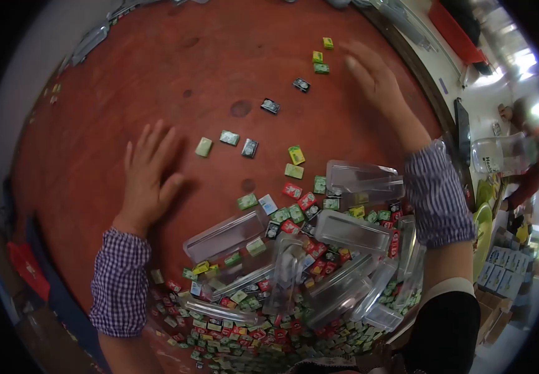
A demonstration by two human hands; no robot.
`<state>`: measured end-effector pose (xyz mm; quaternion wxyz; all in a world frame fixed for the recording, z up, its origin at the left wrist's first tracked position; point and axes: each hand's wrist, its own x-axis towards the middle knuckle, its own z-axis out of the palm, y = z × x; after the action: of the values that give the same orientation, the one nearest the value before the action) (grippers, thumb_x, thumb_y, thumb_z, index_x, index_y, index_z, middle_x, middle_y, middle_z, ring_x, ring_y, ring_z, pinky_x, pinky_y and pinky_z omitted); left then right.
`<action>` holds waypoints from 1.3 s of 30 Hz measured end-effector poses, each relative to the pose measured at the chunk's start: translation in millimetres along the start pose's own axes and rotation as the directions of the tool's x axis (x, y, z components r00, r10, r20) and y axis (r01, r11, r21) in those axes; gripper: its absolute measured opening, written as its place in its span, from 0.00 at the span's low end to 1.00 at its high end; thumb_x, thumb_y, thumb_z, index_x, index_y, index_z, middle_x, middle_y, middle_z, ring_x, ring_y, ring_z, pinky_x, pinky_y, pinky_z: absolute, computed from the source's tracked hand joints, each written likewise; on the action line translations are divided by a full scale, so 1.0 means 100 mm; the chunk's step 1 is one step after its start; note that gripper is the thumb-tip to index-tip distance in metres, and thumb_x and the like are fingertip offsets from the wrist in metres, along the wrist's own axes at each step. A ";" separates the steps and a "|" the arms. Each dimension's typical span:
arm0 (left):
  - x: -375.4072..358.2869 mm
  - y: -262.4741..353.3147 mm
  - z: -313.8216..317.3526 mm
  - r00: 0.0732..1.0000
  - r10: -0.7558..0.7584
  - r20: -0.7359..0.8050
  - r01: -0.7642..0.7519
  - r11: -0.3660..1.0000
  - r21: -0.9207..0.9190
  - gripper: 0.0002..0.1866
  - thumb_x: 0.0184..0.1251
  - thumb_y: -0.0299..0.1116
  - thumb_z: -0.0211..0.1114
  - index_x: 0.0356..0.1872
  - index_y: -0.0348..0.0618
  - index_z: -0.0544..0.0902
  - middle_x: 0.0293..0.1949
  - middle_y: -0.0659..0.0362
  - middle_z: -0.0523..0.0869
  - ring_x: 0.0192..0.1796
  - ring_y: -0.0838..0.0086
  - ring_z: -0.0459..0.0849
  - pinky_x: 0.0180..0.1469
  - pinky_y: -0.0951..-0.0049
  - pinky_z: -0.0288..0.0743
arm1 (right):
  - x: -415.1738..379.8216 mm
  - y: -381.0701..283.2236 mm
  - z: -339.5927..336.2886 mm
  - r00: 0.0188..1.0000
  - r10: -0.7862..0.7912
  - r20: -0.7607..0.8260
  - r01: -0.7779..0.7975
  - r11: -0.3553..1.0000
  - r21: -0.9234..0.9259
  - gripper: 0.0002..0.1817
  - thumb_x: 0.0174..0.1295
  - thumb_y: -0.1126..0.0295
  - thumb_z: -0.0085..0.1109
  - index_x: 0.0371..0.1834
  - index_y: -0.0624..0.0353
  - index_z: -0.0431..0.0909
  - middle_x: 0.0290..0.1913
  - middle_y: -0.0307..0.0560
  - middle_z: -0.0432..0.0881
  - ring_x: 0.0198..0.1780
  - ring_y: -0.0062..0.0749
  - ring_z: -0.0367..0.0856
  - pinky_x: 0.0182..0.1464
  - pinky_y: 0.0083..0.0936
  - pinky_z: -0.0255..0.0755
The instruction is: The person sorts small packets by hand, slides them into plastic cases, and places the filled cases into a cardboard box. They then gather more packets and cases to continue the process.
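My left hand (146,177) is over the red tabletop (120,93), fingers spread, holding nothing. To its right lie a pale green packet (204,147), a silvery packet (229,138) and a black packet (249,148), all small and rectangular. My right hand (372,78) is farther forward with fingers stretched out and nothing in it. Closest to it are a yellow packet (328,43) and a green packet (321,68). Between the hands, more black packets (269,106) form a loose line. Nearer my body, clear plastic containers (353,232) lie tumbled on a colourful heap of packets (238,336).
At the right, beyond the table's dark edge, another person's arm (524,187) is near a clear plastic jar (493,154). Printed boxes (503,271) stand below. A red bin (456,34) sits at the upper right. Something red and blue (29,268) is at the left.
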<state>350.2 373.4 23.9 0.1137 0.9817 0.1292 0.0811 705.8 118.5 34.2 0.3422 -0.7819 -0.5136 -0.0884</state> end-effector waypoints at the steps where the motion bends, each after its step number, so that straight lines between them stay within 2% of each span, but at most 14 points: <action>1: -0.01 -0.19 0.11 0.999 -0.034 -0.029 0.036 0.996 0.078 0.39 0.66 0.62 0.52 0.72 0.50 0.65 0.74 0.53 0.62 0.77 0.56 0.55 0.75 0.48 0.40 | 0.27 0.28 0.16 0.995 -0.007 -0.096 0.000 0.997 -0.073 0.25 0.68 0.51 0.52 0.60 0.56 0.76 0.59 0.57 0.78 0.66 0.51 0.70 0.66 0.39 0.64; 3: 0.02 -0.22 0.12 0.996 -0.061 -0.065 0.059 0.998 -0.025 0.38 0.66 0.61 0.53 0.71 0.49 0.65 0.73 0.55 0.63 0.77 0.58 0.55 0.75 0.50 0.42 | 0.62 0.48 0.44 0.976 0.213 0.035 -0.216 0.962 0.168 0.22 0.73 0.57 0.46 0.64 0.57 0.72 0.62 0.56 0.75 0.70 0.48 0.65 0.71 0.36 0.57; 6: -0.02 -0.19 0.09 0.994 -0.066 -0.082 0.062 0.997 -0.049 0.38 0.64 0.59 0.55 0.71 0.50 0.65 0.73 0.56 0.64 0.76 0.60 0.56 0.75 0.52 0.44 | 0.65 0.34 0.86 0.985 0.024 0.173 -0.016 0.999 -0.048 0.26 0.69 0.46 0.49 0.62 0.51 0.76 0.68 0.54 0.69 0.73 0.47 0.60 0.71 0.50 0.52; 9: -0.05 -0.19 0.09 0.997 -0.031 -0.064 0.028 0.999 -0.046 0.39 0.63 0.60 0.56 0.71 0.51 0.65 0.73 0.56 0.64 0.76 0.59 0.57 0.75 0.51 0.45 | 0.14 -0.71 0.65 0.858 -0.158 0.489 0.122 0.987 0.105 0.23 0.70 0.50 0.50 0.61 0.50 0.77 0.69 0.51 0.69 0.74 0.48 0.58 0.73 0.52 0.46; 11: -0.09 -0.19 0.08 0.995 -0.029 -0.099 0.017 0.992 -0.124 0.39 0.62 0.60 0.56 0.71 0.51 0.65 0.72 0.56 0.65 0.76 0.59 0.57 0.75 0.51 0.45 | -0.01 -1.04 0.42 0.734 -0.208 0.646 -0.094 0.912 0.400 0.21 0.69 0.54 0.53 0.58 0.54 0.79 0.62 0.50 0.77 0.70 0.48 0.66 0.71 0.48 0.54; 14: -0.09 -0.20 0.06 0.990 -0.049 -0.136 0.025 0.984 -0.175 0.41 0.62 0.63 0.56 0.71 0.50 0.64 0.71 0.55 0.66 0.75 0.59 0.58 0.75 0.51 0.46 | 0.32 -0.72 0.61 0.924 0.205 0.322 -0.288 0.928 0.238 0.19 0.68 0.57 0.55 0.54 0.59 0.80 0.55 0.51 0.82 0.64 0.51 0.72 0.67 0.39 0.62; 18: -0.06 -0.18 0.04 0.992 -0.077 -0.097 0.056 0.978 -0.202 0.43 0.61 0.65 0.55 0.71 0.47 0.65 0.70 0.54 0.68 0.74 0.58 0.60 0.74 0.52 0.48 | 1.55 -0.08 1.21 0.989 -0.125 0.082 0.136 0.980 -0.146 0.26 0.69 0.53 0.51 0.57 0.66 0.76 0.60 0.59 0.76 0.63 0.54 0.71 0.65 0.35 0.65; 21: -0.03 -0.21 -0.01 0.993 -0.100 -0.062 0.081 0.965 -0.251 0.43 0.61 0.66 0.55 0.70 0.46 0.66 0.69 0.53 0.69 0.74 0.57 0.61 0.73 0.53 0.50 | 2.04 0.38 1.70 0.993 -0.114 0.041 0.121 0.928 -0.352 0.30 0.70 0.49 0.48 0.61 0.65 0.73 0.64 0.60 0.73 0.65 0.54 0.69 0.67 0.38 0.62; 25: -0.02 -0.24 -0.02 0.989 -0.136 -0.061 0.110 0.942 -0.318 0.43 0.62 0.67 0.54 0.69 0.45 0.68 0.68 0.52 0.71 0.73 0.57 0.63 0.73 0.53 0.52 | 2.10 0.33 1.74 0.974 -0.010 0.225 0.112 0.887 -0.448 0.30 0.70 0.50 0.48 0.63 0.64 0.71 0.66 0.62 0.70 0.69 0.56 0.64 0.71 0.40 0.57; 27: -0.03 -0.25 -0.01 0.987 -0.137 -0.079 0.104 0.939 -0.329 0.42 0.62 0.67 0.54 0.68 0.44 0.68 0.67 0.51 0.71 0.72 0.57 0.63 0.72 0.53 0.53 | 1.68 0.08 1.51 0.929 -0.222 0.297 0.273 0.951 -0.143 0.28 0.70 0.52 0.49 0.64 0.64 0.71 0.66 0.60 0.70 0.70 0.56 0.63 0.73 0.39 0.54; 29: -0.06 -0.26 -0.01 0.986 -0.133 -0.100 0.093 0.940 -0.328 0.41 0.63 0.66 0.54 0.68 0.44 0.69 0.67 0.51 0.72 0.72 0.57 0.64 0.72 0.52 0.53 | 1.05 -0.57 1.09 0.857 -0.240 0.456 0.295 0.954 -0.053 0.25 0.70 0.57 0.51 0.62 0.64 0.73 0.66 0.60 0.71 0.71 0.54 0.63 0.73 0.40 0.54; 32: -0.06 -0.27 0.02 0.983 -0.116 -0.141 0.068 0.949 -0.309 0.39 0.64 0.64 0.54 0.67 0.45 0.70 0.66 0.52 0.73 0.72 0.57 0.64 0.72 0.52 0.53 | 0.35 -1.07 0.53 0.751 -0.232 0.619 -0.052 0.913 0.405 0.19 0.69 0.63 0.53 0.57 0.65 0.77 0.63 0.58 0.75 0.70 0.50 0.66 0.70 0.40 0.58; 33: -0.06 -0.27 0.05 0.981 -0.111 -0.158 0.059 0.952 -0.302 0.38 0.65 0.64 0.54 0.67 0.45 0.70 0.66 0.53 0.73 0.72 0.57 0.64 0.72 0.51 0.53 | 0.15 -1.21 0.38 0.742 -0.175 0.647 -0.200 0.863 0.463 0.18 0.69 0.65 0.54 0.55 0.65 0.79 0.61 0.57 0.77 0.69 0.49 0.68 0.69 0.40 0.60; 39: -0.06 -0.24 0.18 0.994 -0.103 -0.037 0.093 0.975 -0.203 0.30 0.72 0.59 0.47 0.68 0.56 0.71 0.68 0.64 0.72 0.76 0.60 0.56 0.76 0.52 0.42 | -0.62 -1.71 -0.28 0.886 0.064 0.460 -0.290 0.851 0.439 0.12 0.71 0.69 0.53 0.47 0.65 0.82 0.47 0.48 0.83 0.52 0.30 0.79 0.56 0.25 0.70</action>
<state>342.6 391.3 0.1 0.2130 0.9555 0.1712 0.1111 536.2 95.7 100.6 0.4163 -0.7124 -0.5051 0.2531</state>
